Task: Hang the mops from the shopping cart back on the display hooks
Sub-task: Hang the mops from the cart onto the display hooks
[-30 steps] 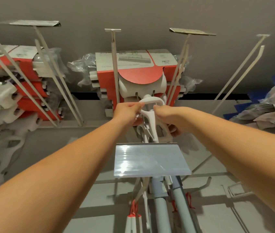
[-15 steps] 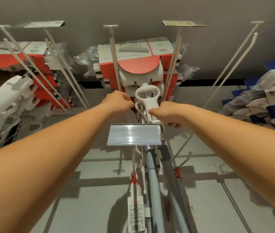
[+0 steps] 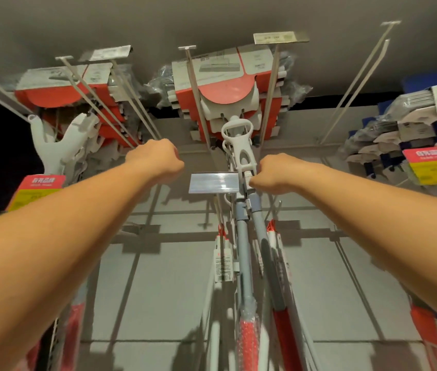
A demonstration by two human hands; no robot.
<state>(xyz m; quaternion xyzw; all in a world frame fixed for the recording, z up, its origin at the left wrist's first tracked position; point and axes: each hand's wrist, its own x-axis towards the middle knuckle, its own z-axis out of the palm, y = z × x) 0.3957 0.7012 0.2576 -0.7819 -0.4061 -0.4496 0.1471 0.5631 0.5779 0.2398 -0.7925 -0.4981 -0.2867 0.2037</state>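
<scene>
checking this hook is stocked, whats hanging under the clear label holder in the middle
Grey mop poles hang below the clear label holder, with a white barcode tag and red wrapping lower down. The holder hides the hook tip, so how the poles hang cannot be seen.
</scene>
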